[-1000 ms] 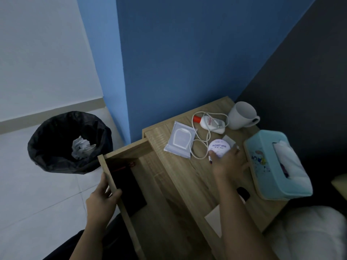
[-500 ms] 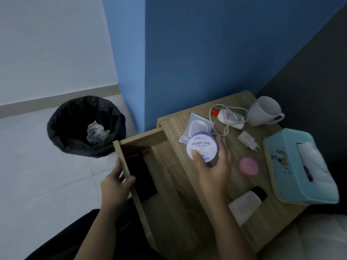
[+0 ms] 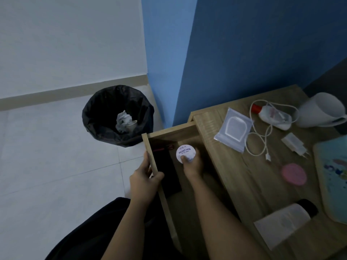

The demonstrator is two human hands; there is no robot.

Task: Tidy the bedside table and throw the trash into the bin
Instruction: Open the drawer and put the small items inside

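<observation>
Beneath the right hand (image 3: 192, 166), the open light-wood drawer (image 3: 163, 196) of the wooden bedside table (image 3: 249, 181) receives a round white cream jar with a purple-printed lid (image 3: 185, 153). The right hand is closed around the jar from its near side, thumb on the lid edge, holding it over the far end of the drawer; whether the jar base touches the drawer floor cannot be determined. The left hand (image 3: 145, 180) is clamped narrowly on the drawer's front panel, steadying it. A flat black rectangular object (image 3: 166, 173) lies in the drawer between the two hands, with a dark red item (image 3: 162, 147) at its far end. The jar is a short cylinder; its axis stands roughly upright, slightly tilted, with the lid facing up toward the camera. Probable faults: release from height may tip the jar onto its side, after which it would roll when the drawer moves; placement partly on the black object would leave it unstable; closing the drawer early could trap the right hand. Items well to the right of the right hand remain unsorted: a white cable (image 3: 262, 136), a clear plastic sachet (image 3: 233, 129), a pink round disc (image 3: 293, 173). Beyond the left hand stands the black-lined bin (image 3: 105, 117) holding crumpled paper.
</observation>
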